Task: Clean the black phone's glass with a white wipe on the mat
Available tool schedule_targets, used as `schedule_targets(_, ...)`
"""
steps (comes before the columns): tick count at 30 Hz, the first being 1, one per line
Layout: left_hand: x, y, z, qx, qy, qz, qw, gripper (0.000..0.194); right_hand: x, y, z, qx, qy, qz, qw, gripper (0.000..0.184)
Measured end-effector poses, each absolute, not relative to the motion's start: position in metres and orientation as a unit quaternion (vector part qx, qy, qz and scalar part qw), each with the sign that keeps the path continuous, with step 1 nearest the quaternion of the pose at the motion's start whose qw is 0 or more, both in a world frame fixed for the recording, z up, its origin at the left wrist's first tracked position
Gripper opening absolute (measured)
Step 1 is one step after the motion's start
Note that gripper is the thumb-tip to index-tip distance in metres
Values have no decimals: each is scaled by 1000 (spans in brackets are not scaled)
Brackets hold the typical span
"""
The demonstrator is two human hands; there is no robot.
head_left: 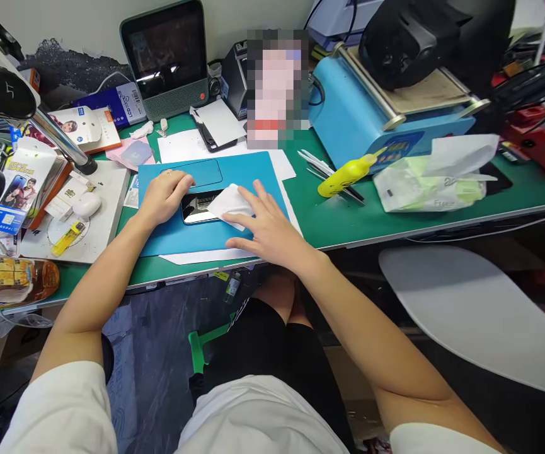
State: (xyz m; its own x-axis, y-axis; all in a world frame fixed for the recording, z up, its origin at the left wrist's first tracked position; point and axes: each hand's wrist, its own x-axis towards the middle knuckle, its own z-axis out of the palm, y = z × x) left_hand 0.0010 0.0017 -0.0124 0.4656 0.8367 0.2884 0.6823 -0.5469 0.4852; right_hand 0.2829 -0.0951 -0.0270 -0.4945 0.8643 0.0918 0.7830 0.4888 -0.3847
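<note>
A dark-screened smartphone (199, 206) lies flat on a blue mat (206, 238). At its left end is my left hand (163, 197), fingers curled, apparently steadying the phone's edge; the fingertips' contact is partly hidden. Over the right part of the screen rests a white tissue (231, 202), one corner pointing left. My right hand (272, 227) has it under and between the fingers, thumb apart from it. Behind the phone, a phone-shaped outline (206, 171) marks the mat.
A yellow bottle (345, 176) lies beside thin tools (319, 165), with a tissue pack (428, 186) and blue machine (348, 113) further right. A lamp arm (62, 129), boxes (76, 195) and a drink bottle (14, 280) crowd the left. A tablet-like display (166, 57) stands behind.
</note>
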Motion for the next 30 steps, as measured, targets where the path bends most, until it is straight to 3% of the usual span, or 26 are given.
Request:
schedule_targets(8, 0, 4, -14, 836, 456, 265, 153, 77, 238, -88, -10, -450, -874, 137, 122, 61)
schedule_targets(16, -2, 4, -13, 817, 463, 313, 140, 72, 194, -87, -8, -438, -882, 108, 137, 64)
schedule_targets(21, -4, 4, -12, 779, 476, 393, 109, 62, 175, -80, -4, -423, -893, 94, 122, 71)
schedule_targets(26, -5, 4, -11, 783, 469, 392, 111, 59, 175, -75, -11, -456, -877, 105, 115, 95)
schedule_targets(30, -6, 4, -11, 784, 467, 394, 108, 59, 192, -71, -20, -484, -857, 117, 132, 95)
